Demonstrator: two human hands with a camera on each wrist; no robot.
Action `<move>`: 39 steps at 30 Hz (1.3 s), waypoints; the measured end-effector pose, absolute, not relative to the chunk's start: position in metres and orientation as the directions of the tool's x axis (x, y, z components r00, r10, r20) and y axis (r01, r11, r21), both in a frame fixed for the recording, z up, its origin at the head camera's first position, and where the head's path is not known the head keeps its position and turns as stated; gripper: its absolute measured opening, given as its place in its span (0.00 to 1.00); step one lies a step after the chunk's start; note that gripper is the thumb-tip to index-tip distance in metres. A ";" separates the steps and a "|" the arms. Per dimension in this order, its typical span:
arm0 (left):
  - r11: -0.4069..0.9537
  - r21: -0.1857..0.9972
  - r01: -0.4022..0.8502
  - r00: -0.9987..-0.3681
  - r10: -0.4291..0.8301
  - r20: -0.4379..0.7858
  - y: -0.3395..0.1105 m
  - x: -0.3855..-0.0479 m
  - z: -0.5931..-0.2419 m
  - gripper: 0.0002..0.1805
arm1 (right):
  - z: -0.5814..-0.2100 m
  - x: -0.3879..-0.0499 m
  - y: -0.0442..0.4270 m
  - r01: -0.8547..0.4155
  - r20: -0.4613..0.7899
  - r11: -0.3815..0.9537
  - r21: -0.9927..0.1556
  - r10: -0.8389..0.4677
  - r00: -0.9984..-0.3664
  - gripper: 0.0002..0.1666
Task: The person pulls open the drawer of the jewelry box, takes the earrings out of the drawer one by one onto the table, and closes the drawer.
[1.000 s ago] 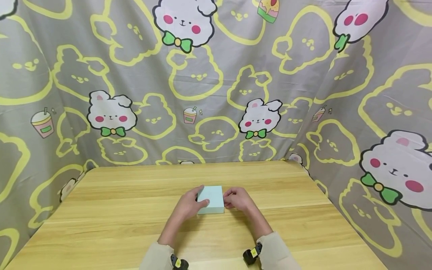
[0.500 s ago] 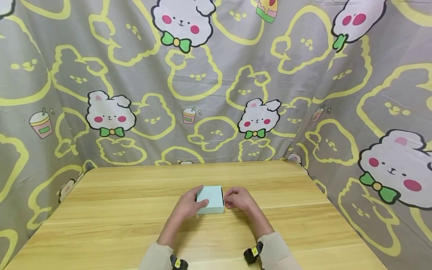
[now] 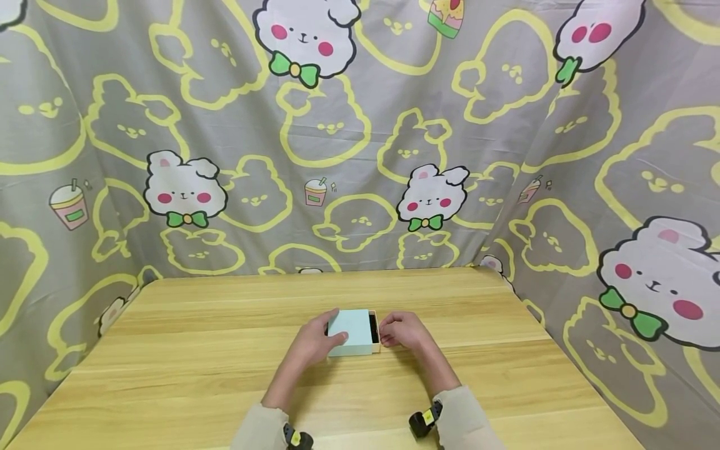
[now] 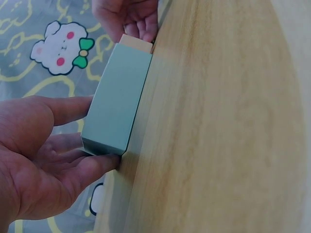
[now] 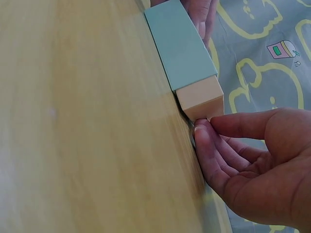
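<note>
A light blue drawer box sits on the table in the head view. Its outer sleeve point(image 3: 353, 326) is held by my left hand point(image 3: 314, 340), thumb on top and fingers round the left end. A peach inner drawer point(image 5: 200, 96) sticks a little way out of the sleeve's right end, and a dark inside shows in the gap from above. My right hand point(image 3: 404, 330) pinches the drawer's outer end between thumb and forefinger; whether a small pull tab lies there is hidden by the fingertips. In the left wrist view the sleeve point(image 4: 114, 97) lies flat against the wood.
A wood-grain table point(image 3: 197, 362) spreads out on all sides of the box. Behind it and along both sides hangs a grey curtain point(image 3: 360, 250) with cartoon rabbits. Small black cameras are strapped at both wrists.
The inner drawer has slid out to the right from the sleeve, with my right hand moving along with it. My left hand and the sleeve have stayed in place.
</note>
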State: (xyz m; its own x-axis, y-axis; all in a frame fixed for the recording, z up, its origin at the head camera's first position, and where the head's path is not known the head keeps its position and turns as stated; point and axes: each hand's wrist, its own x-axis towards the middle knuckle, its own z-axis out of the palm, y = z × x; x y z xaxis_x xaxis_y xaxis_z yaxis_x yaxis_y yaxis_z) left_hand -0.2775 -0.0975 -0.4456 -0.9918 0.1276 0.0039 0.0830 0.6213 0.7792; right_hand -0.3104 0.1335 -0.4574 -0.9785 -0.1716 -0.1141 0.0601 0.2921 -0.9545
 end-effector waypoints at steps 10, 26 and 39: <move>0.629 0.773 0.079 -0.992 0.128 -0.002 -0.099 -0.277 -0.445 0.36 | -0.461 -0.315 0.139 0.082 -0.131 0.260 -0.962 -0.178 -0.975 0.06; 0.617 0.783 0.078 -0.992 0.129 -0.003 -0.098 -0.277 -0.445 0.35 | -0.458 -0.313 0.151 0.107 -0.150 0.244 -0.964 -0.163 -0.975 0.08; 0.637 0.766 0.087 -0.991 0.131 0.004 -0.097 -0.277 -0.445 0.35 | -0.456 -0.313 0.159 0.118 -0.160 0.225 -0.967 -0.178 -0.971 0.09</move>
State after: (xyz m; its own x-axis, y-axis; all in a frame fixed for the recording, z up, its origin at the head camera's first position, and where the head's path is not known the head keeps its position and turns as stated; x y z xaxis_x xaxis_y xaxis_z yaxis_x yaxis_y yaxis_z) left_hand -0.2769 -0.0971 -0.4447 -0.9914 0.1309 0.0039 0.0871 0.6370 0.7659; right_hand -0.3125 0.1589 -0.4564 -0.9709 -0.1778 -0.1601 0.1183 0.2249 -0.9672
